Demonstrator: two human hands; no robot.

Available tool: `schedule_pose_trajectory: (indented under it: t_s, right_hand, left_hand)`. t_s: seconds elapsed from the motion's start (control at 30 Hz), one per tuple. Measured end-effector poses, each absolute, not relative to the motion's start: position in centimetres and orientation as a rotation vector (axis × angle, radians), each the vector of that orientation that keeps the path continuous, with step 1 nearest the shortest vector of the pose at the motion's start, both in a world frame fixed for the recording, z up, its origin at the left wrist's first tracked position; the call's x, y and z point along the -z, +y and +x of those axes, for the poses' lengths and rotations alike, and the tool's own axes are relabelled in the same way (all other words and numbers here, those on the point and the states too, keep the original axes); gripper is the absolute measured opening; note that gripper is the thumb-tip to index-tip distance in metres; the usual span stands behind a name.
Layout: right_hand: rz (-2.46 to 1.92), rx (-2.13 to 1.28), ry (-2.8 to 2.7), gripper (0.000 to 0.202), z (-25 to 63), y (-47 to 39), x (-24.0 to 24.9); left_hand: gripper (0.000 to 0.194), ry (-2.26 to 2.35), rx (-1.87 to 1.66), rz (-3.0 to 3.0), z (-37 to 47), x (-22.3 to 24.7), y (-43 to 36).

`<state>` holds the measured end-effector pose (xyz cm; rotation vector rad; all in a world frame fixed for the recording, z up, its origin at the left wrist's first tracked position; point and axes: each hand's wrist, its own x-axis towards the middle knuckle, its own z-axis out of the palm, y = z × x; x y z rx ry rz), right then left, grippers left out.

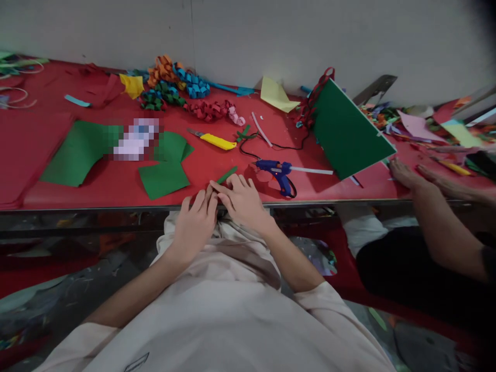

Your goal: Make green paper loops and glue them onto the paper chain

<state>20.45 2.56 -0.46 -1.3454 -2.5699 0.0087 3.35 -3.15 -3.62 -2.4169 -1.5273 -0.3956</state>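
Observation:
At the near edge of the red table my left hand (197, 219) and my right hand (244, 201) meet, fingertips together. A narrow green paper strip (228, 175) sticks out beyond the fingers, its near end hidden under them. Both hands have their fingers bent and pressed on the strip. To the right of them lies a blue glue gun (276, 168) with a white glue stick in its back. A yellow cutter (218, 141) with its blade out lies farther back. Green paper pieces (164, 179) rest on the left.
Curled paper chains (163, 95) lie along the back. A green board (351, 132) leans at the right, beside another person's hands (405, 173). A black cord (287, 148) crosses the table. Red sheets (31, 150) are stacked at far left, near a pixelated item (137, 139).

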Motion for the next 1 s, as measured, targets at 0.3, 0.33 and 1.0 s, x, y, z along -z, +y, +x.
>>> schedule_pose_trajectory:
  t_s: [0.3,0.33,1.0]
  right_hand:
    - [-1.642,0.033,-2.389,0.052,21.5,3.6,1.5]
    - [-1.664,0.037,-2.367,0.052,21.4,3.8,1.5]
    - [-1.709,0.000,-2.234,0.053,21.1,4.5,1.8]
  left_hand:
    - [0.049,-1.539,0.351,-2.439,3.0,3.6,-3.3]
    - [0.049,-1.535,0.352,-2.440,2.9,3.6,-3.3]
    - [0.049,-1.417,0.395,-2.606,4.7,0.8,3.7]
